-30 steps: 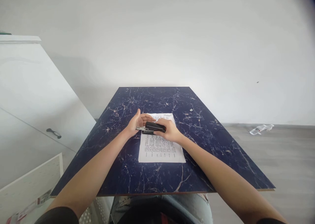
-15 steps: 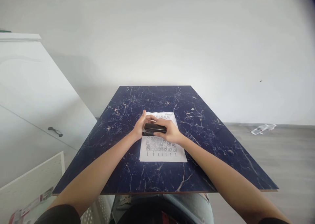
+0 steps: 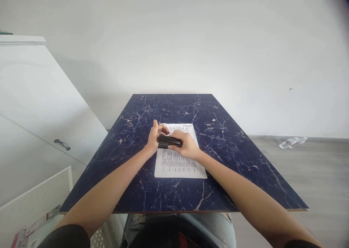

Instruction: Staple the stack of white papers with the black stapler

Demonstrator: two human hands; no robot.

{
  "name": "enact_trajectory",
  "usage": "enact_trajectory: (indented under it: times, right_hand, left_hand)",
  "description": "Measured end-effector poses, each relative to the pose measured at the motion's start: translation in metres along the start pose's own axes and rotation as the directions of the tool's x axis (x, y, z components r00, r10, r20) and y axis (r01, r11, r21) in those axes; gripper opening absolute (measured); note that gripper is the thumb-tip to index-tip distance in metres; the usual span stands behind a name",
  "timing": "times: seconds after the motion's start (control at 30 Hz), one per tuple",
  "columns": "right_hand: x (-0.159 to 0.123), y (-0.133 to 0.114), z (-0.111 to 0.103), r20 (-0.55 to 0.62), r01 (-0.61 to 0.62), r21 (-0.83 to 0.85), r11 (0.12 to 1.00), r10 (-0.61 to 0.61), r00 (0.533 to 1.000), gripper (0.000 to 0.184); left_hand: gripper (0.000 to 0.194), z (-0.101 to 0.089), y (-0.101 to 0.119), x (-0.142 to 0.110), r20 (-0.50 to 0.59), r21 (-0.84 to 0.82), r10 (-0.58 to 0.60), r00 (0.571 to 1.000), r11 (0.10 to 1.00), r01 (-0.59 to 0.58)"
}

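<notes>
A black stapler [image 3: 170,141] lies in my right hand [image 3: 187,144], whose thumb runs along its near side and whose fingers wrap round the far side. Its front end points left, towards my left hand [image 3: 155,137]. That hand stands on edge at the left side of the paper, thumb up and fingers bent loosely behind the stapler's front; nothing shows in its grasp. Beneath both hands lies a printed sheet of paper [image 3: 181,171], maybe more than one, partly covered by the hands and stapler. Whether the stapler's jaws hold the paper's edge I cannot tell.
The paper rests on a blue marble-patterned table [image 3: 174,197]. Farther right on it is a small white scrap [image 3: 214,120]. A white cabinet [image 3: 32,95] stands to the left, a white perforated bin [image 3: 109,230] below. Crumpled plastic [image 3: 292,142] lies on the floor at right.
My right hand has moved the stapler slightly left, with its front now against my left palm. My left hand has shifted a little left, its thumb more upright. The paper stays put.
</notes>
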State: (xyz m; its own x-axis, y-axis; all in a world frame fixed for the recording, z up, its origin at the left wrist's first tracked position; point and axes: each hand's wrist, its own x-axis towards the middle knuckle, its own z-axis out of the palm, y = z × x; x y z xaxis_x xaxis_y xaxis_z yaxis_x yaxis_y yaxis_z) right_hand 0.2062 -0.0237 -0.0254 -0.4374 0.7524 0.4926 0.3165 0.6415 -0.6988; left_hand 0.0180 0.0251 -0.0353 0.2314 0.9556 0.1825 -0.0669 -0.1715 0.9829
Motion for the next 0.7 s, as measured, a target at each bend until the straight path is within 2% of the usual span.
enact_trajectory:
  times: [0.13, 0.27, 0.37, 0.53, 0.6, 0.7]
  right_hand:
    - [0.002, 0.003, -0.004, -0.056, -0.068, -0.037, 0.997, 0.066, 0.996, 0.021]
    - [0.004, 0.008, -0.009, -0.13, -0.148, -0.052, 0.988, 0.14, 0.982, 0.019]
    - [0.004, 0.014, -0.011, -0.254, -0.212, -0.038, 0.977, 0.196, 0.947, 0.02]
    - [0.002, 0.021, -0.013, -0.409, -0.282, -0.043, 0.959, 0.24, 0.88, 0.02]
    - [0.002, 0.021, -0.014, -0.431, -0.298, -0.04, 0.954, 0.253, 0.866, 0.021]
    - [0.002, 0.019, -0.014, -0.429, -0.286, -0.048, 0.957, 0.238, 0.871, 0.021]
  left_hand:
    - [0.075, -0.004, -0.001, 0.004, -0.16, 0.047, 0.08, 0.984, 0.996, -0.073]
    - [0.064, -0.004, -0.007, 0.008, -0.207, 0.088, 0.113, 0.972, 0.991, -0.097]
    - [0.054, 0.0, -0.01, 0.006, -0.14, 0.125, 0.123, 0.983, 0.987, -0.106]
    - [0.04, 0.009, -0.01, -0.001, 0.112, 0.269, 0.164, 0.98, 0.944, -0.189]
    - [0.05, 0.01, -0.012, -0.002, 0.143, 0.273, 0.168, 0.975, 0.94, -0.202]
    - [0.065, 0.01, -0.019, -0.002, 0.148, 0.252, 0.17, 0.974, 0.946, -0.204]
